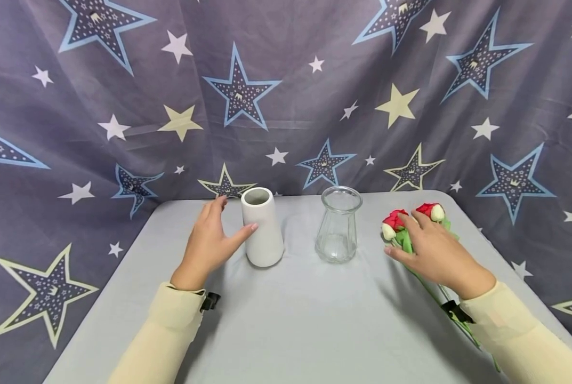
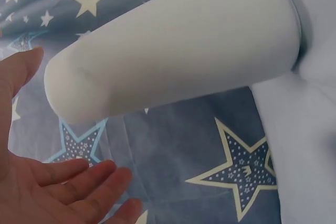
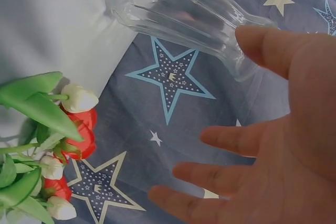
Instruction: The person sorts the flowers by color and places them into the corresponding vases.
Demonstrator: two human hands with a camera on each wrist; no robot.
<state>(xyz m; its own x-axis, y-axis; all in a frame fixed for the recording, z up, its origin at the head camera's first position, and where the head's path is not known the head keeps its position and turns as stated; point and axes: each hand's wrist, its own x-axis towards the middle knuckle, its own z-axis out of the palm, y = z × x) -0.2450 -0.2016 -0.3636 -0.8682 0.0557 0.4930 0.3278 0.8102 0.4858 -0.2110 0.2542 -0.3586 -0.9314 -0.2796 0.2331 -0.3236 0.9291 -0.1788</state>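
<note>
Left hand (image 1: 207, 244), right hand (image 1: 436, 255): spread, both empty!
Left's just beside the white vase (image 1: 265, 239), right's above red and white flowers (image 1: 393, 218), glass vase (image 1: 337, 237) standing between them on the worktop (image 1: 309, 320).

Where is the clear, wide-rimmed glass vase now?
In the head view, the glass vase stands right of centre, between the tapered white vase and the red-and-white flowers.
</note>
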